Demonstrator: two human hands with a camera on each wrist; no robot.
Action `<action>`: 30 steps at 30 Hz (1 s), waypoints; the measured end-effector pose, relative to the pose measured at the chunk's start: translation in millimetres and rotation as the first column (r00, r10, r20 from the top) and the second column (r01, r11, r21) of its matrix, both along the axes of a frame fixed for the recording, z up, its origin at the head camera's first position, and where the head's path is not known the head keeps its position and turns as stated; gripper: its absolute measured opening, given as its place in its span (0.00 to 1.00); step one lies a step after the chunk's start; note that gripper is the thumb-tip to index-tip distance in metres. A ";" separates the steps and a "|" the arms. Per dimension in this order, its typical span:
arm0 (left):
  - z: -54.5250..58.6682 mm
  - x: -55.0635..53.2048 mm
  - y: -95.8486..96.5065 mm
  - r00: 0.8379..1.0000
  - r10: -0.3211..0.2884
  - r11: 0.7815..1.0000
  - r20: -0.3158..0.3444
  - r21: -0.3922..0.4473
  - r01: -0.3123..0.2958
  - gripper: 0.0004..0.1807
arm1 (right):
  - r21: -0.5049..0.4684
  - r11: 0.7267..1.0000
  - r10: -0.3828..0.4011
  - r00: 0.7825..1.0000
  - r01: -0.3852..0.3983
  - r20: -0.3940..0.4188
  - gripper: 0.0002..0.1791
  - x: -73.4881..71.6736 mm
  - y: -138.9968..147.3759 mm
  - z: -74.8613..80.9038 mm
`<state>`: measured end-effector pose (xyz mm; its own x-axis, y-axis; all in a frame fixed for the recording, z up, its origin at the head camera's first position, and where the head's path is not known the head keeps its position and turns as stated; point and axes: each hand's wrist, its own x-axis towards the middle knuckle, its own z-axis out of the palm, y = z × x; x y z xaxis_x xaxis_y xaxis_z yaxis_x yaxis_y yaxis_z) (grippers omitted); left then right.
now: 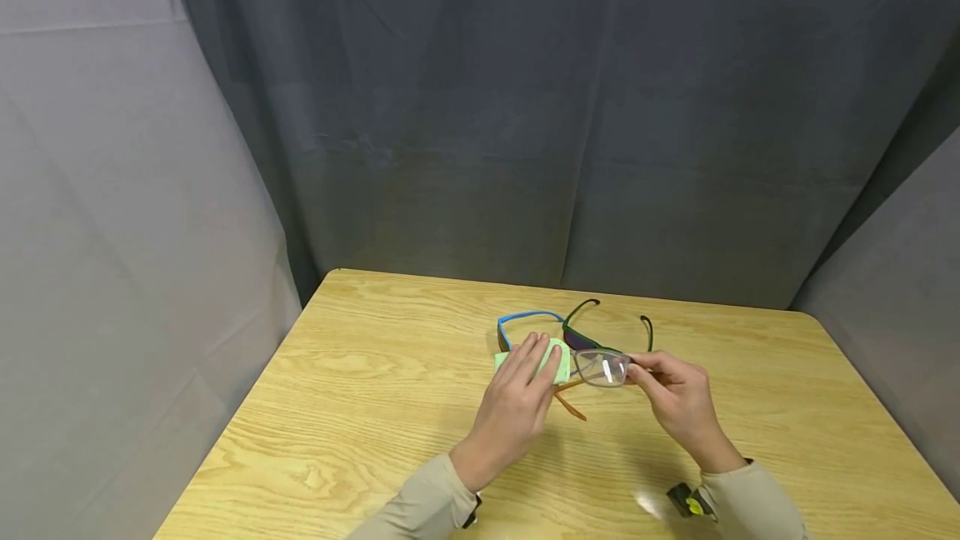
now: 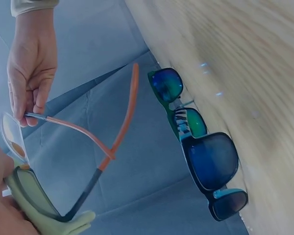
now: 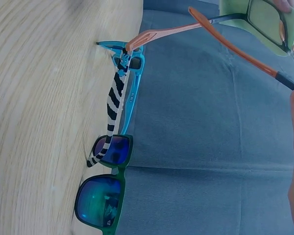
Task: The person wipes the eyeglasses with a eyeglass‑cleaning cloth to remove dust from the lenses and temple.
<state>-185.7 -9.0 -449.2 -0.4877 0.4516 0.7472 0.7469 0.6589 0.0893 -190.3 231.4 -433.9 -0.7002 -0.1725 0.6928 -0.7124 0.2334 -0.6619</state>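
A pair of eyeglasses [image 1: 597, 367] with a clear frame and orange temple tips [image 2: 130, 107] is held up over the table between both hands. My left hand [image 1: 510, 407] pinches a light green cloth [image 1: 565, 362] folded around the left lens, its fingers laid across the front. The thumb is hidden behind the cloth in the head view. At the other end, my right hand [image 1: 684, 398] pinches the frame near the right hinge with thumb and fingers. The right lens shows bare, with a bright reflection. Both temples are unfolded and cross in the left wrist view.
Behind the hands, blue-framed sunglasses [image 1: 525, 315] and green-framed sunglasses [image 1: 582, 342] lie close together on the wooden table [image 1: 360, 373]. A zebra-striped temple [image 3: 115, 98] overlaps them in the right wrist view. A dark curtain [image 1: 450, 123] hangs behind the table's far edge.
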 end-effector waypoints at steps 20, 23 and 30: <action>11.8 0.5 18.5 0.996 -0.011 0.998 -0.090 -0.067 0.005 0.23 | -0.022 1.000 0.015 1.000 -0.015 -0.026 0.11 1.1 -1.8 2.3; 14.0 1.2 19.4 0.996 -0.016 0.997 -0.086 -0.080 0.009 0.23 | -0.034 0.999 0.039 0.999 -0.040 -0.028 0.11 0.0 -1.1 1.1; 16.6 2.2 23.7 0.993 -0.040 0.992 -0.113 -0.123 0.026 0.24 | -0.032 0.998 0.051 0.998 -0.053 -0.044 0.12 -1.1 -2.2 0.7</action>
